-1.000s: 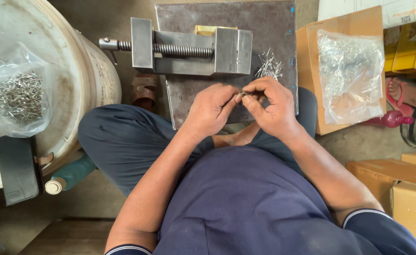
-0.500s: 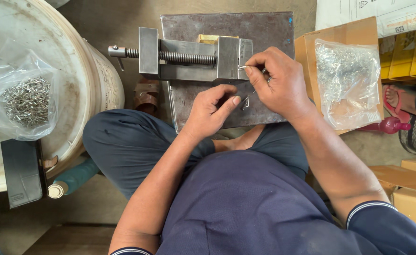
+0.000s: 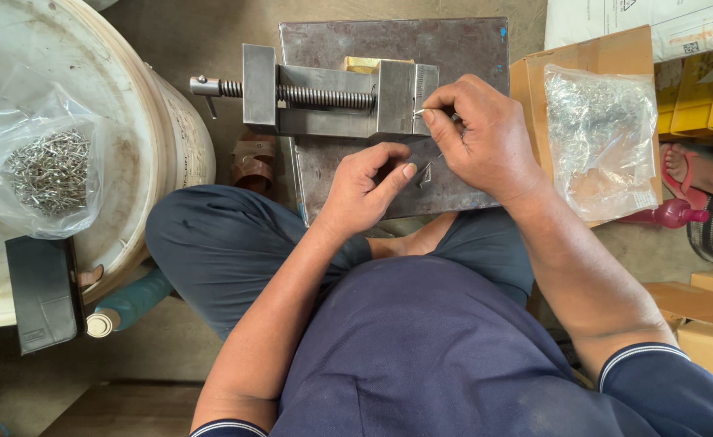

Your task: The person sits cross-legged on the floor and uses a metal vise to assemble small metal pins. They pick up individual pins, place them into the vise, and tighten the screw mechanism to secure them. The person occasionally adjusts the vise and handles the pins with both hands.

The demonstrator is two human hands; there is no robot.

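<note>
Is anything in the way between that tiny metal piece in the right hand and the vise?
Nothing visible is. The right hand pinches the small metal piece right at the vise block's edge, with no object between them. The left hand rests lower on the steel plate.

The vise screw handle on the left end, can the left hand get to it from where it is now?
Probably yes: the left hand rests just below the vise, and nothing lies between it and the screw handle.
</note>
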